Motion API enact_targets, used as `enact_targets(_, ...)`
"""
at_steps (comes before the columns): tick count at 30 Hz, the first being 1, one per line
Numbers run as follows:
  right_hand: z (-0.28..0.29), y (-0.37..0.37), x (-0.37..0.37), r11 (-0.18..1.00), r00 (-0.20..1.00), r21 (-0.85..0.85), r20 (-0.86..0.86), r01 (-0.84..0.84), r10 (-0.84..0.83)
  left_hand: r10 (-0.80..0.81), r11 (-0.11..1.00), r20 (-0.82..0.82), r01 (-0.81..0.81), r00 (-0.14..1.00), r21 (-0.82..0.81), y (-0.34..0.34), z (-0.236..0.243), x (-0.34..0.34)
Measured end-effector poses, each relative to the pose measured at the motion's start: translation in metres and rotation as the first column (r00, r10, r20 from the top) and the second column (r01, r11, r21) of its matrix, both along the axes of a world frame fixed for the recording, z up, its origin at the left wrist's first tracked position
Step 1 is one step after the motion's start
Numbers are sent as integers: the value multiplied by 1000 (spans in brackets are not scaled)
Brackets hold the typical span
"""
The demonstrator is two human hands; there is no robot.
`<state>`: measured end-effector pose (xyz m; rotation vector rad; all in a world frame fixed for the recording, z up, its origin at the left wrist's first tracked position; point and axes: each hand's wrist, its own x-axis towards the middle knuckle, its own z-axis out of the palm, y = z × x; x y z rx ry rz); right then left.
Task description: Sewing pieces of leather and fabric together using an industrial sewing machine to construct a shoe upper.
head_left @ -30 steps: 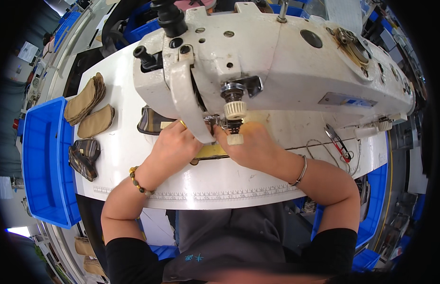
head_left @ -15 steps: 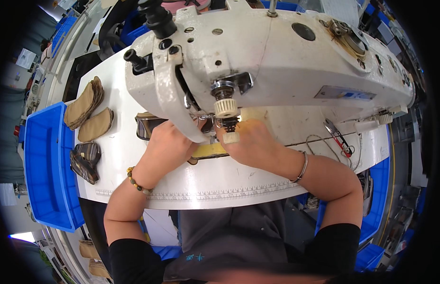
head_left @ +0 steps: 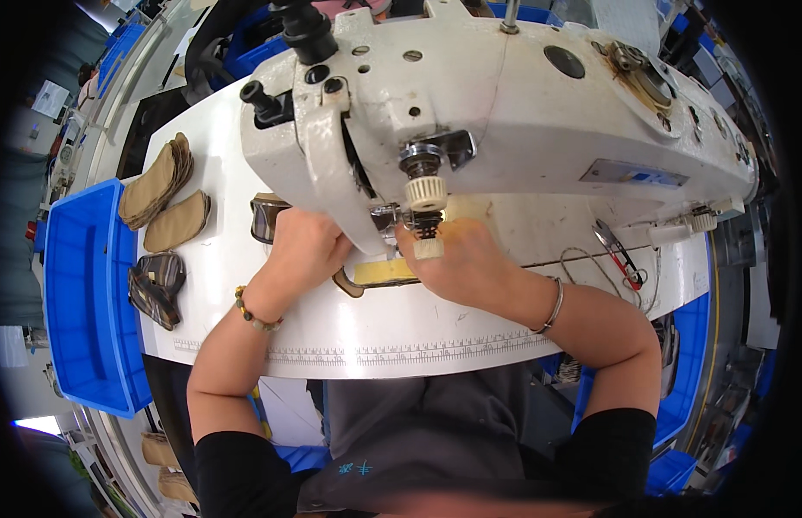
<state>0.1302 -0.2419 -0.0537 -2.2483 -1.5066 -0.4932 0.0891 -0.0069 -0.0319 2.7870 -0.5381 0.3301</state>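
Fingers of the left hand [head_left: 308, 246] curl inward at the head of the sewing machine [head_left: 505, 104]; those of the right hand [head_left: 457, 259] bend in opposite. Tips hidden behind machine parts: cannot tell whether either set is grasping. Striped cloth piece [head_left: 264, 217] lies just beyond the left fingers, partly covered by the hand. Tan round-ended piece [head_left: 350, 283] and yellow strip [head_left: 382, 272] show between the two sets, on the near side; any join is hidden.

Risk (judged): fingertips appear close to the stitching area, so a slip could catch skin; uneven pressure could pucker cloth.

Materials: cloth soft, dark-banded; housing hard, glossy, scuffed white; ribbed cream knob [head_left: 426, 193] above the right fingers. Well left of the left fingers: stacked tan pads [head_left: 157, 184], flat, rounded, and a crumpled striped pouch [head_left: 159, 287], all on the smooth white surface [head_left: 418, 315].
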Motion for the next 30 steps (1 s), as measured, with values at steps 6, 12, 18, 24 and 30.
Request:
enact_targets(6,-1,-1,2,999,1000,-37,-18,-26,25,-21,1000,-24,20,1000,-20,-8,11,-3)
enact_targets(12,-3,1,1,999,1000,-15,-10,-30,30,9,1000,79,-7,997,-24,-6,0,-1)
enact_targets(18,-3,3,-3,994,999,-99,31,43,-40,-21,994,197,41,980,-99,-5,-4,2)
enact_targets(24,13,-2,-8,981,996,-195,-79,25,-41,-14,996,349,45,937,-81,0,-5,-14)
enact_targets(30,59,-29,-51,978,492,58,-869,201,-49,-246,962,572,268,782,48,-32,21,-87)
